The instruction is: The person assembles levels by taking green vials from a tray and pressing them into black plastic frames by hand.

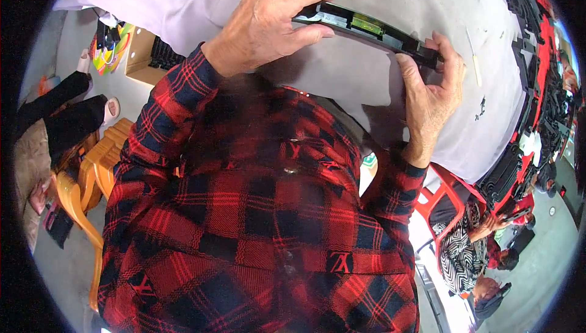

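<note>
A long, narrow black plastic housing point(392, 40) spans the gap between my two hands over the pale cloth. Its inner side shows light, shiny sections and a yellow-green patch near the middle. My left hand point(268, 20) pinches the left end between thumb and fingers. At the other end, my right hand point(432, 86) grips a blocky black corner, thumb in front and fingers curled behind. What the housing belongs to cannot be made out.
On the pale cloth point(452, 141) lie a thin tool with a whitish handle point(477, 70) and small black bits point(483, 106). Black plastic parts point(502, 177) pile along the right edge. A cardboard box point(141, 58), wooden chair point(85, 180), red chair point(441, 195) and other people are nearby.
</note>
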Available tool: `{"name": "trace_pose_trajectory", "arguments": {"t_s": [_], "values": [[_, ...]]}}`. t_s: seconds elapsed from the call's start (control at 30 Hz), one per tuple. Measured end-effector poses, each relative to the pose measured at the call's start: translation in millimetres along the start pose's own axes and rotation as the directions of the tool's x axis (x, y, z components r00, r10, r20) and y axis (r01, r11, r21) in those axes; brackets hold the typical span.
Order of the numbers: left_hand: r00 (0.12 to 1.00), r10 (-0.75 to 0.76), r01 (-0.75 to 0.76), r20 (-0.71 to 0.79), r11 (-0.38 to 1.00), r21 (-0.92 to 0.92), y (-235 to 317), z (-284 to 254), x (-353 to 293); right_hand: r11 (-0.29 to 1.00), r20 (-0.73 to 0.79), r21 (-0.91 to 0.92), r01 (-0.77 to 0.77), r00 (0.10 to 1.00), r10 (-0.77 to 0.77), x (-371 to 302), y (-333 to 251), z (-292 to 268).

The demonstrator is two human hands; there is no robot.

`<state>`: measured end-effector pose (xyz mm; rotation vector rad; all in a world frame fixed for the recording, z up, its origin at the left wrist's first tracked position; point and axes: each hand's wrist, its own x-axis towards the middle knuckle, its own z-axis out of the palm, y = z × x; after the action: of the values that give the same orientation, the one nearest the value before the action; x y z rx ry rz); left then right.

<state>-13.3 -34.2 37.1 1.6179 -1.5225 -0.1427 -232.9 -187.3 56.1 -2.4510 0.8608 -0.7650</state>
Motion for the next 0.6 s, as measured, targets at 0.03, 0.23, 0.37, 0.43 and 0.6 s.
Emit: {"name": "trace_pose_trajectory", "arguments": {"t_s": [0.03, 0.23, 0.37, 0.43, 0.6], "values": [[1.000, -0.006, 0.006, 0.004, 1.000, 0.004, -0.1, -0.9, -0.2, 1.000, -0.004, 0.016, 0.015, 1.000, -0.015, 1.2, 1.2, -0.7], [0.997, 0.072, -0.073, -0.041, 0.997, -0.033, -7.1, 7.6, -1.5, 0.980, -0.033, 0.184, -0.079, 0.996, 0.087, 4.2, 6.1, -9.4], [0.999, -0.021, 0.016, -0.037, 0.991, -0.130, -5.1, 5.7, -8.2, 0.860, 0.012, 0.484, -0.161, 0.984, 0.178, 24.4, -8.0, -16.0], [0.998, -0.059, 0.057, -0.006, 0.982, -0.178, -8.2, 4.8, -12.5, 0.874, 0.020, 0.471, -0.119, 0.992, 0.124, 47.4, -27.3, -14.4], [0.999, 0.002, -0.010, -0.045, 0.983, -0.182, -13.2, 7.1, -11.8, 0.941, 0.113, 0.338, 0.023, 0.992, -0.065, 111.2, -53.3, 9.1]]}}
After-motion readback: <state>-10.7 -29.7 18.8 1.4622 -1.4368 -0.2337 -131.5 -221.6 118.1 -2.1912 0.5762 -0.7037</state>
